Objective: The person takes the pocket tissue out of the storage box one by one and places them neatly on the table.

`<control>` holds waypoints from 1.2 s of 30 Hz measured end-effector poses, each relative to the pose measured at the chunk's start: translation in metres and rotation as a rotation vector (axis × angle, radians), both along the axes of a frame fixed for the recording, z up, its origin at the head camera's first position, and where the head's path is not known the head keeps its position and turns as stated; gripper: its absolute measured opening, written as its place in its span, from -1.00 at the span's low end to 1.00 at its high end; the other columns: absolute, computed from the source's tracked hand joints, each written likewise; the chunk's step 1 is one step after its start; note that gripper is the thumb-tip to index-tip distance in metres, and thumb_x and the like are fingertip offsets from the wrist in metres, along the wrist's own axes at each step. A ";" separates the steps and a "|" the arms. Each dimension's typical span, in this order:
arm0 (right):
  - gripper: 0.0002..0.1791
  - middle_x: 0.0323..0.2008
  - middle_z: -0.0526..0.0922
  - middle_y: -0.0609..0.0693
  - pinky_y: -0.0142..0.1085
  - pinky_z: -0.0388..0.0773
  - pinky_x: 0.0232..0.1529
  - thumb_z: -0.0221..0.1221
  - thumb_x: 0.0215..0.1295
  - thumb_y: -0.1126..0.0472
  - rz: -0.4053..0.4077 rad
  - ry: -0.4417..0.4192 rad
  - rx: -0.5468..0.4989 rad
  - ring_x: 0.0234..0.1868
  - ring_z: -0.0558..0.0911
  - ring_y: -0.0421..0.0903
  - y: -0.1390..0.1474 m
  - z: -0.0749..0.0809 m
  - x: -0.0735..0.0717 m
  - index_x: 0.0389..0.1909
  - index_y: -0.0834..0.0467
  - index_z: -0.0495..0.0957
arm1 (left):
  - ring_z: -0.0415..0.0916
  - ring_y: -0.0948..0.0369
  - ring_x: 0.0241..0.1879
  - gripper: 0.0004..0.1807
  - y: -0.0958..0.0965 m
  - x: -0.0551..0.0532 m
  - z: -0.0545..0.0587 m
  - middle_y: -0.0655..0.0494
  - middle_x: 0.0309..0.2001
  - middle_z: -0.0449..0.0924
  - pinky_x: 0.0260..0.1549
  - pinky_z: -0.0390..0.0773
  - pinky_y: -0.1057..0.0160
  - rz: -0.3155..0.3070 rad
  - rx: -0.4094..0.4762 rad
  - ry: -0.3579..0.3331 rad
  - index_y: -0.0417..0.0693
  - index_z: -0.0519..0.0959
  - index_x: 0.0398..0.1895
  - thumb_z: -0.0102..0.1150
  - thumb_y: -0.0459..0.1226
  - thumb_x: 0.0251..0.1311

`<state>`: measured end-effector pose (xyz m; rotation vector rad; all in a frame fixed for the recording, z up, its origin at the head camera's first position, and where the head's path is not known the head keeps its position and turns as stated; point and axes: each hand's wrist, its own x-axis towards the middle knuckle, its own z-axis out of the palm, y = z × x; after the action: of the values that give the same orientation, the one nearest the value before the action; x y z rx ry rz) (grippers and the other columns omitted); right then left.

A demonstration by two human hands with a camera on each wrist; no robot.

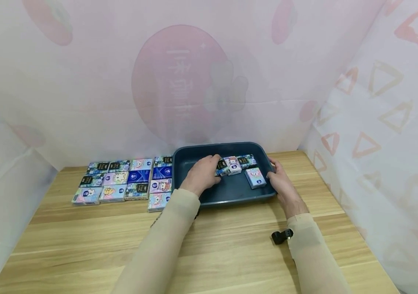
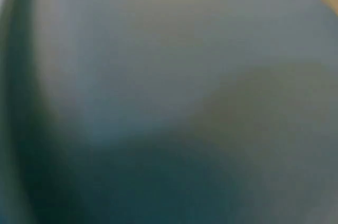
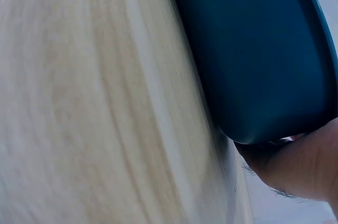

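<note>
A dark teal tray [image 1: 227, 198] stands at the back of the table. My left hand [image 1: 202, 173] reaches over its left part and grips a small dark floral tissue pack [image 1: 222, 166] between thumb and fingers. Beside that pack lie a cartoon-print pack [image 1: 233, 165] and another dark floral pack [image 1: 247, 161]; a pink-and-blue pack [image 1: 255, 179] sits nearer the tray's right end. My right hand [image 1: 282, 183] holds the tray's right rim, and in the right wrist view it wraps the end of the tray [image 3: 253, 65]. A blurred teal surface fills the left wrist view.
Left of the tray, several tissue packs lie in rows, among them a blue pack [image 1: 139, 176] and a cartoon pack [image 1: 86, 195]. The tray's left wall borders the nearest column. A printed cloth [image 1: 106, 102] hangs behind the wooden table [image 1: 231, 249].
</note>
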<state>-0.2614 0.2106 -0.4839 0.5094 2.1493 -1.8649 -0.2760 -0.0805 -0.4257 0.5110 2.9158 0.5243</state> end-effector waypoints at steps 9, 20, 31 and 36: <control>-0.10 0.97 -0.02 0.16 0.18 0.30 0.72 -0.20 0.78 0.38 0.010 0.050 0.006 0.82 0.23 0.24 0.000 -0.002 0.001 0.99 -0.22 -0.08 | 0.70 -0.12 0.54 -0.14 -0.028 0.014 0.017 -0.18 0.62 0.64 0.62 0.69 -0.16 -0.014 -0.011 0.050 -0.09 0.45 0.77 0.64 -0.20 0.51; -0.10 0.98 -0.04 0.16 0.20 0.25 0.78 -0.21 0.78 0.37 0.014 0.048 0.000 0.85 0.20 0.25 -0.002 -0.001 0.000 0.99 -0.22 -0.09 | 0.69 -0.16 0.53 -0.12 -0.071 0.032 0.031 -0.24 0.64 0.60 0.55 0.74 -0.21 -0.039 0.002 0.081 -0.14 0.39 0.80 0.60 -0.20 0.54; -0.11 0.97 -0.02 0.18 0.22 0.27 0.75 -0.21 0.79 0.36 0.016 0.046 -0.001 0.84 0.21 0.26 0.001 -0.002 0.000 0.99 -0.22 -0.09 | 0.60 -0.27 0.61 -0.09 -0.106 0.053 0.037 -0.28 0.66 0.58 0.59 0.67 -0.33 -0.042 0.029 0.090 -0.12 0.36 0.84 0.59 -0.19 0.56; -0.10 0.97 -0.03 0.17 0.23 0.25 0.77 -0.20 0.79 0.37 0.011 0.037 0.001 0.85 0.20 0.27 0.000 -0.001 0.001 0.99 -0.23 -0.08 | 0.48 -0.33 0.70 -0.08 -0.123 0.064 0.037 -0.30 0.72 0.51 0.64 0.58 -0.41 -0.028 0.061 0.090 -0.11 0.31 0.87 0.54 -0.14 0.60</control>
<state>-0.2607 0.2109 -0.4848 0.4662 2.1724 -1.8814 -0.2119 -0.2037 -0.3885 0.5973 2.9804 0.6041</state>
